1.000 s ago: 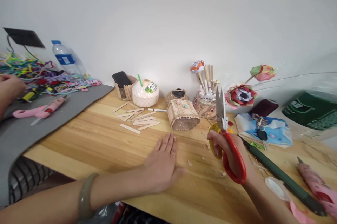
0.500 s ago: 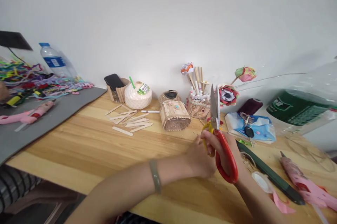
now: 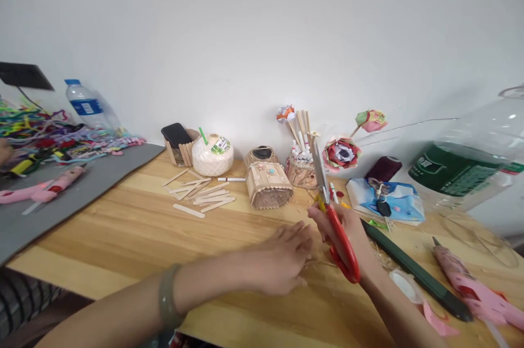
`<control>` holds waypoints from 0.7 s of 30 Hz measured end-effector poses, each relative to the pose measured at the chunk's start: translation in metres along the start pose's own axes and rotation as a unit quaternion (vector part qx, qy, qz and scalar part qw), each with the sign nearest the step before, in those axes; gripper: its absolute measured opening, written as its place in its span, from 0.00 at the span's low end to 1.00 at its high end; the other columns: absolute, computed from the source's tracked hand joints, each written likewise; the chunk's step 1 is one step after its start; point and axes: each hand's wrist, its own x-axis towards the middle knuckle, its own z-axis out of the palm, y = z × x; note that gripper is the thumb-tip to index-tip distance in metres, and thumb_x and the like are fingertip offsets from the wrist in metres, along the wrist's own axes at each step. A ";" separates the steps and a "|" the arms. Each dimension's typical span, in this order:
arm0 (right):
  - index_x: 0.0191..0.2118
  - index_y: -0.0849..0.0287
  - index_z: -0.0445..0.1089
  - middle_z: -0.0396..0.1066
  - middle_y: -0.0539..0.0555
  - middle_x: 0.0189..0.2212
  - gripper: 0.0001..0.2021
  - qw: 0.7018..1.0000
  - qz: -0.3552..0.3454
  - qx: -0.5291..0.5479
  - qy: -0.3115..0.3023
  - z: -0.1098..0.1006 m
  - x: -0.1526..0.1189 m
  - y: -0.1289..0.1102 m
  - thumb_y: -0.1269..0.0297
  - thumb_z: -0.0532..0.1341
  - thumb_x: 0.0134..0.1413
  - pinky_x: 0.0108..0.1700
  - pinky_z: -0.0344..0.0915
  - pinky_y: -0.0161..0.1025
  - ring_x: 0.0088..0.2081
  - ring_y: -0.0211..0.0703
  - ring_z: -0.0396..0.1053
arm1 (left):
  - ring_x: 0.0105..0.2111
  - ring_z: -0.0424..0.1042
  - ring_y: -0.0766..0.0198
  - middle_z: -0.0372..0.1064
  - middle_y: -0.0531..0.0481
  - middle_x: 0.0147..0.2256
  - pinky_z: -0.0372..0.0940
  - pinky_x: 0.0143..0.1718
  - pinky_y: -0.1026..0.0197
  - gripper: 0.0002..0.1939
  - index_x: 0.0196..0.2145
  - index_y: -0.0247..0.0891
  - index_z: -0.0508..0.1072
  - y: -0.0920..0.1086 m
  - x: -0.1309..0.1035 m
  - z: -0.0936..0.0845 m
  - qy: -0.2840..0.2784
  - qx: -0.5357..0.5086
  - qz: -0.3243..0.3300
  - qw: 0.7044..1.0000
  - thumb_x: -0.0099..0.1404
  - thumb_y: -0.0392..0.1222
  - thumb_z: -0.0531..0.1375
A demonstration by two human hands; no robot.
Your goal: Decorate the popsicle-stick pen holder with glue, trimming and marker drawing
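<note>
My right hand (image 3: 341, 222) is wrapped round the red handle of a pair of scissors (image 3: 321, 171), whose blades point up and away. Low over the table, my left hand (image 3: 282, 258) has its fingers stretched forward and slightly apart, a little blurred, with nothing visible in it. Between the two hands, thin strands and crumbs show faintly on the wood. Just beyond them lies a box covered in craft sticks (image 3: 270, 184), on its side with its open end toward me. To its left, loose craft sticks (image 3: 210, 195) are scattered.
Right of my hands lie a dark green bar (image 3: 415, 269), a pink glue gun (image 3: 470, 282) and a large clear bottle (image 3: 454, 173). A coconut (image 3: 213, 155) and paper flowers (image 3: 343, 151) stand along the wall. Another glue gun (image 3: 53, 184) rests on the grey mat (image 3: 123, 171).
My left hand has moved left, away from my right hand, and its fingers now show. The scissors have tilted left, and their blades look closer together.
</note>
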 end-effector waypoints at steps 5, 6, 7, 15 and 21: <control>0.23 0.56 0.58 0.54 0.44 0.15 0.20 0.984 0.038 -0.168 -0.038 -0.003 0.009 0.006 0.46 0.49 0.54 0.22 0.54 0.33 0.19 0.37 0.57 | 0.65 0.31 0.49 0.32 0.34 0.66 0.40 0.63 0.46 0.41 0.64 0.26 0.45 -0.003 -0.033 -0.025 -0.060 -0.059 0.003 0.996 0.57 0.38 0.57; 0.23 0.56 0.59 0.55 0.45 0.16 0.19 0.979 0.043 -0.194 -0.043 -0.004 0.011 0.007 0.46 0.49 0.54 0.22 0.54 0.33 0.20 0.38 0.58 | 0.65 0.35 0.50 0.37 0.36 0.65 0.41 0.63 0.48 0.39 0.63 0.29 0.49 -0.003 -0.039 -0.031 -0.058 -0.087 0.012 0.994 0.56 0.39 0.59; 0.23 0.56 0.59 0.57 0.46 0.16 0.19 0.975 0.048 -0.214 -0.045 -0.005 0.013 0.008 0.47 0.50 0.54 0.23 0.54 0.33 0.20 0.38 0.59 | 0.64 0.44 0.52 0.46 0.36 0.64 0.44 0.62 0.52 0.35 0.61 0.29 0.55 -0.004 -0.044 -0.036 -0.051 -0.122 0.017 0.991 0.58 0.41 0.59; 0.31 0.60 0.66 0.73 0.63 0.28 0.15 0.911 0.109 -0.394 -0.047 -0.018 0.023 0.017 0.53 0.52 0.52 0.30 0.58 0.41 0.32 0.58 0.72 | 0.36 0.72 0.58 0.74 0.50 0.26 0.62 0.41 0.61 0.13 0.21 0.37 0.73 -0.035 -0.056 -0.056 0.375 -0.339 -0.249 0.826 0.57 0.47 0.58; 0.34 0.63 0.69 0.75 0.68 0.33 0.15 0.870 0.132 -0.468 -0.075 -0.028 0.024 0.021 0.57 0.52 0.52 0.31 0.60 0.43 0.37 0.63 0.73 | 0.51 0.63 0.47 0.68 0.41 0.43 0.59 0.48 0.49 0.25 0.42 0.36 0.63 -0.059 -0.037 -0.046 0.457 -0.403 -0.338 0.718 0.51 0.51 0.64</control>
